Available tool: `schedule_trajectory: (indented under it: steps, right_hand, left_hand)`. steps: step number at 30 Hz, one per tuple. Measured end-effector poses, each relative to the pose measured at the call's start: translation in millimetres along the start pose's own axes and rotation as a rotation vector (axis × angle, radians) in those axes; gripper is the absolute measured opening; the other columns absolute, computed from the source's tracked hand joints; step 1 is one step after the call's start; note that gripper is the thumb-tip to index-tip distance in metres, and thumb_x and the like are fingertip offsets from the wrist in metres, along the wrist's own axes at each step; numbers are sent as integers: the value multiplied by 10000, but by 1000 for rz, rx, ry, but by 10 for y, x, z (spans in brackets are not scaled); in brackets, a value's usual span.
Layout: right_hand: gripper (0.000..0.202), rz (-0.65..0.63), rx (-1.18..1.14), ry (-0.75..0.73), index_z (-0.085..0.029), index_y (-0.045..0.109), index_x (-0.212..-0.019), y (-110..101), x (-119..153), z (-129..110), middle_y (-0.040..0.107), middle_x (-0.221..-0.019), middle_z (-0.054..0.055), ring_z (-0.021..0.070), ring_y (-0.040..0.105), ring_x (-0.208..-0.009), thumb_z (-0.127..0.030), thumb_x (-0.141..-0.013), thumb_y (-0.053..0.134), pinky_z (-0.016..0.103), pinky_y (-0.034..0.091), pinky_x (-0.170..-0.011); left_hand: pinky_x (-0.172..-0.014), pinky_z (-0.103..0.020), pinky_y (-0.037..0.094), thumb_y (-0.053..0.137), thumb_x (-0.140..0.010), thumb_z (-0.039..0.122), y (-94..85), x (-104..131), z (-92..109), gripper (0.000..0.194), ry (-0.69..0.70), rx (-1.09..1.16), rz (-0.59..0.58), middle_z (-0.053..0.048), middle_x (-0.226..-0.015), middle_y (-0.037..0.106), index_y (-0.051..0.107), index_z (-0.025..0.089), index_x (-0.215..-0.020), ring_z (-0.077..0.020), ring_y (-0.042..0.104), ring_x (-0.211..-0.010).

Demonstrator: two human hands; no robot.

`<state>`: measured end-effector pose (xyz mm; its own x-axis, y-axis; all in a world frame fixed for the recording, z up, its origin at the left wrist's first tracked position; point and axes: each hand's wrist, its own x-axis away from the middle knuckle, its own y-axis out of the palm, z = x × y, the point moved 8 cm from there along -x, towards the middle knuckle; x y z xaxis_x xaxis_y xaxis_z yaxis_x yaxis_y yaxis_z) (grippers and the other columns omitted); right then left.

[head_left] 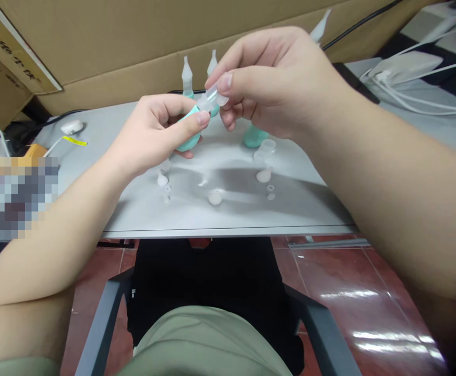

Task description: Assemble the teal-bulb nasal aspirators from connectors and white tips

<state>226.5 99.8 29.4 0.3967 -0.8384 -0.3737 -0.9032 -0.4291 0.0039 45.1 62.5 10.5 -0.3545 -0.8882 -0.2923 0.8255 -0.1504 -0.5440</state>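
My left hand (165, 128) is wrapped round a teal bulb (189, 137), which tilts up to the right. Between thumb and fingers, my right hand (259, 83) pinches a clear plastic tube (211, 98) at the bulb's upper end; tube and bulb meet near my left thumb. Behind my hands stand two clear-tipped pieces, a left one (188, 77) and a right one (212, 63) partly hidden by my right fingers. Another teal bulb (255, 137) rests below my right hand. Nearer the front edge lie a white part (215, 197), a second white part (264, 175) and a third (163, 179).
Clear parts (266, 149) and tiny rings (271, 188) lie on the grey table (142, 214). Cardboard (114, 42) walls the back. White cables (404, 96) run at the right. A white plug (72, 126) sits at the left. Another clear tip (321, 27) rises behind my right wrist.
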Motion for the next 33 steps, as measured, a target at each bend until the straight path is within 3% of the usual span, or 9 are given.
schedule_trajectory:
  steps: [6,10,13,21,26,30,33]
  right_hand:
    - [225,28,76,-45,-301,846,-765,-21,-13,-68,716,-725,8,116,606,-598,-97,-860,834,213,479,-488]
    - [197,3,132,-18,-307,841,-751,-34,-23,-76,667,-676,-21,83,532,-538,-139,-852,825,197,473,-486]
    - [160,3,171,-5,-320,853,-737,-45,-25,-88,693,-684,-35,69,570,-556,-175,-800,832,185,470,-498]
    - [186,-30,131,-34,-278,862,-759,-38,-33,-43,752,-710,-37,56,603,-578,-104,-754,794,172,455,-509]
    - [124,-82,170,-34,-338,871,-772,-44,-50,-13,795,-764,-56,66,631,-612,-220,-737,891,211,470,-533]
    - [119,-48,217,-26,-370,864,-767,-75,-54,-17,789,-752,-80,61,609,-589,-270,-710,893,223,491,-555]
    - [120,-34,233,-5,-372,874,-774,-92,-54,-4,776,-731,-77,72,579,-568,-258,-739,888,249,495,-557]
  left_hand:
    - [-816,-380,688,561,-1292,393,43,-39,-7,339,16,73,-19,-137,-1280,892,853,246,-1202,-224,828,-1003]
    - [-815,-402,681,606,-1223,333,51,-48,2,257,20,86,-27,-114,-1145,840,838,242,-1157,-215,788,-911]
    - [-801,-420,679,632,-1208,359,39,-45,-28,236,8,63,-28,-96,-1060,802,826,257,-1121,-214,745,-842]
    - [-819,-462,666,780,-1179,435,10,-36,-17,180,18,47,-38,-78,-1064,836,838,294,-1083,-246,776,-883]
    - [-783,-447,638,832,-1146,468,12,-33,5,175,23,38,-49,-59,-1029,821,834,313,-1065,-224,718,-826]
    - [-826,-453,684,810,-1146,549,1,-22,7,255,1,-15,-31,-80,-1084,853,852,305,-1088,-247,778,-915]
    - [-807,-438,665,811,-1127,464,5,-16,46,203,13,7,-24,-73,-1043,842,846,287,-1034,-222,733,-854]
